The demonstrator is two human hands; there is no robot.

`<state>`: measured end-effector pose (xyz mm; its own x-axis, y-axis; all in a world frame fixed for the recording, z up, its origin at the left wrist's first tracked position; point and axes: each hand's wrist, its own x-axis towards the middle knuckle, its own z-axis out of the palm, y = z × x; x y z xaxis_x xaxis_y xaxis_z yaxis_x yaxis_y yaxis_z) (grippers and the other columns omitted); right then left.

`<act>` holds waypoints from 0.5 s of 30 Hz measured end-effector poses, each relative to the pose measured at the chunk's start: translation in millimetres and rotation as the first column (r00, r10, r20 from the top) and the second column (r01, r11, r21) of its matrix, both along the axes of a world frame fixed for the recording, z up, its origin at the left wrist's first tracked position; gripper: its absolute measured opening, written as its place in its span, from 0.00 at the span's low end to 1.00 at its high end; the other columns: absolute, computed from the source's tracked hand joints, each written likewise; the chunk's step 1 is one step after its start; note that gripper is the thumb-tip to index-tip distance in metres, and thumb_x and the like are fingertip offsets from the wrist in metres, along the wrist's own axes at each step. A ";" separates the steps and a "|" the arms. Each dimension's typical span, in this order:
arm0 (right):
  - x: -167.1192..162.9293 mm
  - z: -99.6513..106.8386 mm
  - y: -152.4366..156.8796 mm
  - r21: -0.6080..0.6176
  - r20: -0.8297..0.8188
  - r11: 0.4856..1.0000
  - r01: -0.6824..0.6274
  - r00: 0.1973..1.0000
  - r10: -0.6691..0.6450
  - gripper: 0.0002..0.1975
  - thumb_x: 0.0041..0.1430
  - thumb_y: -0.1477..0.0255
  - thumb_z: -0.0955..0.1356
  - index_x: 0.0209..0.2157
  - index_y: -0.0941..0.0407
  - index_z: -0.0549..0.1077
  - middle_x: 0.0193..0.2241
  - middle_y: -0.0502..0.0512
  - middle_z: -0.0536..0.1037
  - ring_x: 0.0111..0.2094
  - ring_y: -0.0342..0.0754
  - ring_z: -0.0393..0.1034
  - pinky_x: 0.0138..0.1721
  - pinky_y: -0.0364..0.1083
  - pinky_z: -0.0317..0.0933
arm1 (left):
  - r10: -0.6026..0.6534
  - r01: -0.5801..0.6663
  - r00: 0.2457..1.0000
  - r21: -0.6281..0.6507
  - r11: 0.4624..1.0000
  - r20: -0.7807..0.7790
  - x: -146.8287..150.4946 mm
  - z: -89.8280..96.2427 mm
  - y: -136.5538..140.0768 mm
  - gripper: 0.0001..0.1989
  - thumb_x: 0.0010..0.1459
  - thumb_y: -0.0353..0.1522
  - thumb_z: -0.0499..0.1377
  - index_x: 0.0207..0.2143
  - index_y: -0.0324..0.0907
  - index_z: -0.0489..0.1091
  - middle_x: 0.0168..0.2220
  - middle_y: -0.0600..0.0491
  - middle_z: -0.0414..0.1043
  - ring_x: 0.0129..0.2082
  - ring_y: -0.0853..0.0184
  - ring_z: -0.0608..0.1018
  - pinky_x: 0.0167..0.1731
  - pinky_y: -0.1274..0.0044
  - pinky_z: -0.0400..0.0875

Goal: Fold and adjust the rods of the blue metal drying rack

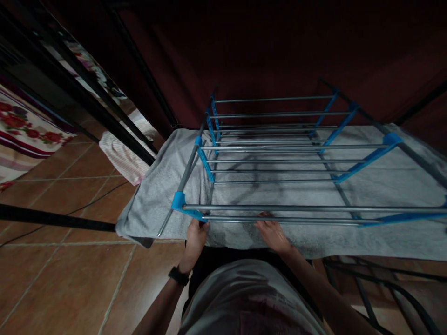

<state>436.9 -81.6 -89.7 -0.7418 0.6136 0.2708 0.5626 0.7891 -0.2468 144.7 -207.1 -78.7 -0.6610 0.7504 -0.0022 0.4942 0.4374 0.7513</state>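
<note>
A rack of thin metal rods (293, 147) with blue plastic connectors lies across a grey cloth (240, 190) in front of me. My left hand (195, 239), with a dark watch on its wrist, is closed around the end of a blue connector (193, 213) at the rack's near left corner. Farther right, my right hand (274, 236) has its fingers curled at the lowest near rod (314, 222). Those fingertips are partly hidden by the rods. A blue corner joint (392, 139) shows at the right side.
Dark metal posts (84, 93) slant across the left. A dark red curtain (261, 51) hangs behind the rack. Striped cloth (122, 153) and floral fabric (31, 125) are at the left, above a tiled floor (63, 274) with a thin cable. Dark metal tubing (384, 278) stands at lower right.
</note>
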 end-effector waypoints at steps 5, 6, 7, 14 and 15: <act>2.4 -1.4 1.7 -0.019 0.008 1.000 -0.020 1.000 0.021 0.08 0.70 0.74 0.64 0.43 0.55 0.76 0.49 0.62 0.79 0.53 0.55 0.73 0.57 0.54 0.66 | -0.039 0.036 0.997 0.054 0.998 0.063 -0.4 -1.7 -0.6 0.13 0.52 0.32 0.59 0.41 0.40 0.72 0.39 0.45 0.80 0.42 0.55 0.82 0.48 0.61 0.76; 2.3 -0.9 2.1 -0.021 0.010 1.000 -0.021 1.000 0.021 0.09 0.70 0.74 0.64 0.42 0.55 0.76 0.48 0.62 0.79 0.53 0.55 0.73 0.56 0.54 0.66 | -0.045 0.041 0.997 0.063 0.997 0.068 -0.3 -1.8 -0.6 0.13 0.52 0.32 0.59 0.41 0.41 0.72 0.39 0.45 0.80 0.42 0.55 0.81 0.48 0.61 0.76; 2.1 -0.2 2.5 -0.025 0.012 0.999 -0.021 1.000 0.022 0.09 0.70 0.74 0.64 0.42 0.55 0.76 0.48 0.62 0.80 0.52 0.55 0.73 0.57 0.54 0.66 | -0.048 0.043 0.996 0.071 0.997 0.069 -0.3 -1.9 -0.7 0.13 0.52 0.32 0.58 0.41 0.41 0.72 0.40 0.45 0.80 0.43 0.55 0.81 0.49 0.61 0.76; 0.9 4.4 4.5 -0.096 0.078 0.995 -0.035 0.996 0.043 0.11 0.68 0.77 0.63 0.42 0.54 0.78 0.50 0.62 0.79 0.54 0.55 0.72 0.60 0.56 0.62 | -0.042 0.038 0.998 0.094 0.995 0.044 1.0 -6.5 -0.5 0.13 0.53 0.35 0.58 0.41 0.41 0.73 0.41 0.43 0.80 0.43 0.53 0.81 0.49 0.59 0.75; 1.0 4.9 4.8 -0.102 0.083 0.994 -0.037 0.995 0.046 0.12 0.68 0.78 0.63 0.42 0.54 0.78 0.51 0.62 0.79 0.55 0.54 0.72 0.60 0.55 0.62 | -0.046 0.042 0.998 0.098 0.994 0.042 1.1 -7.3 -0.4 0.13 0.54 0.35 0.58 0.41 0.41 0.73 0.41 0.43 0.80 0.43 0.53 0.81 0.50 0.58 0.75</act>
<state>437.9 -76.7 -84.8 -0.7850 0.6025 0.1440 0.5520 0.7859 -0.2787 145.8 -207.5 -86.0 -0.6283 0.7767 0.0439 0.4765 0.3397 0.8109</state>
